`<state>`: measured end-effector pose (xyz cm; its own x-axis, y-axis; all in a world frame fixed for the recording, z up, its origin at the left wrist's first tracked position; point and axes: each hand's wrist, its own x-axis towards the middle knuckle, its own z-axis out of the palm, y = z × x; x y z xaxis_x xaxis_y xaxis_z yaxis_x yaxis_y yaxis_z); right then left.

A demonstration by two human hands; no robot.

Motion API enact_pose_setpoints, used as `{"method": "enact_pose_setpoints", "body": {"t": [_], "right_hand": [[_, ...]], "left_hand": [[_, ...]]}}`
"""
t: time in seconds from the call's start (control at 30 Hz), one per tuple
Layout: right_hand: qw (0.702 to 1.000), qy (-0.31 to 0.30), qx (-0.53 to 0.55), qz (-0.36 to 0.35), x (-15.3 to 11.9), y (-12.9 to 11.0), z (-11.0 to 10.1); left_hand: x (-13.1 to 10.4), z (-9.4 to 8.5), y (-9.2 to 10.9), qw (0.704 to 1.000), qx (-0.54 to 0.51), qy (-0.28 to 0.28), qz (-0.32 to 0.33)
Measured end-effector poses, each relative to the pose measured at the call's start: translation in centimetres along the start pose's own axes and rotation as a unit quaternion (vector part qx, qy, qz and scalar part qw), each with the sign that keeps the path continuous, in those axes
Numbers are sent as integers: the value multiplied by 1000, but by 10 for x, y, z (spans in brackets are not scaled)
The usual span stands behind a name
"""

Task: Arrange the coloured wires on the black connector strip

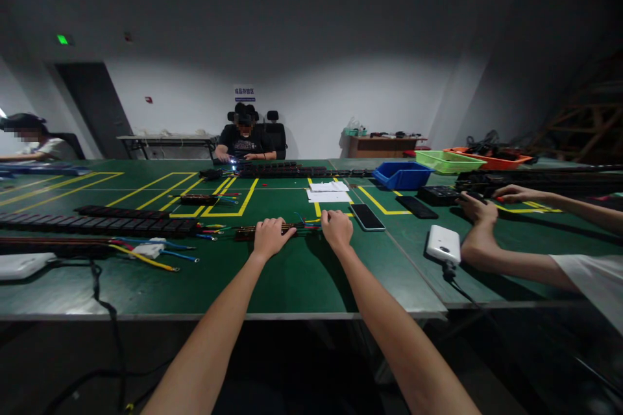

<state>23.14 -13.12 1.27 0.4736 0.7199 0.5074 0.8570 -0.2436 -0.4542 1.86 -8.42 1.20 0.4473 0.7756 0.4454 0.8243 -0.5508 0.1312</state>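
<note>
Under my left hand (271, 237) lies a short dark strip (244, 233) with copper-coloured lines and coloured wires at its right end. My left fingers wrap over the strip and hold it on the green table (292, 285). Just to the right, my right hand (337, 229) is closed at the ends of the coloured wires (310, 224), fingertips pinched together. The wires run from the strip toward the right fingers, and their tips are hidden there. A smartphone (367, 217) lies just right of my right hand. White papers (329, 191) lie beyond it.
Long black segmented strips (146, 225) with loose wires lie left, near a white device (24, 266). Another short strip (197, 199) lies farther back. Right are a blue bin (403, 176), a white power bank (443, 244) and a co-worker's hands (479, 207). Another person (246, 139) sits opposite.
</note>
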Motion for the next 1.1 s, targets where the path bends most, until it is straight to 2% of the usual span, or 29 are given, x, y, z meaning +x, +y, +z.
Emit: {"method": "enact_pose_setpoints", "body": {"t": [0.47,0.77,1.1], "right_hand": [[995,-101,-14,6,0,6,10],[993,-117,-10,-24,1,5,12],[995,-95,-11,-10,0,2,9]], "left_hand": [[-1,2,0,1000,21,13,-2],[0,3,-1,1000,22,16,1],[0,2,-1,1000,9,11,3]]}}
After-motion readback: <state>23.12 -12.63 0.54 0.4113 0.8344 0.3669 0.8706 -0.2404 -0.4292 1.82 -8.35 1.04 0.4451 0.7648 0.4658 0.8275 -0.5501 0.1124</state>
